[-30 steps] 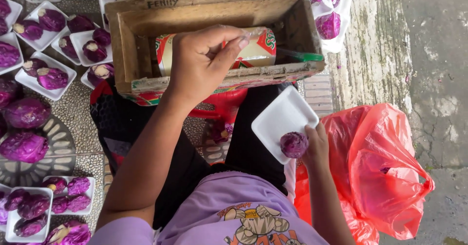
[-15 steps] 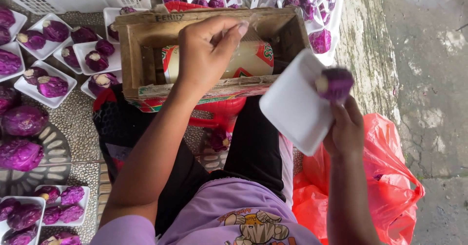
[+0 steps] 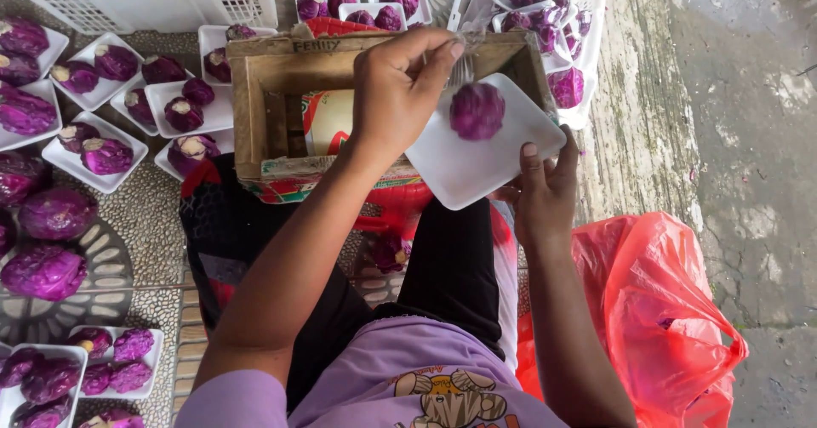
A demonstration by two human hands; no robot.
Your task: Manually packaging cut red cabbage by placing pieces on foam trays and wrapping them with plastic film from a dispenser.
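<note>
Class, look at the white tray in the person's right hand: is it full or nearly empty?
Nearly empty: the white tray holds one purple vegetable, the rest bare.

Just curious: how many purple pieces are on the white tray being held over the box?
1. A single purple piece lies on the white tray, held by the right hand.

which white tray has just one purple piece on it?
The white tray held by the right hand, over the wooden crate. Ground trays visibly hold two or more.
</note>
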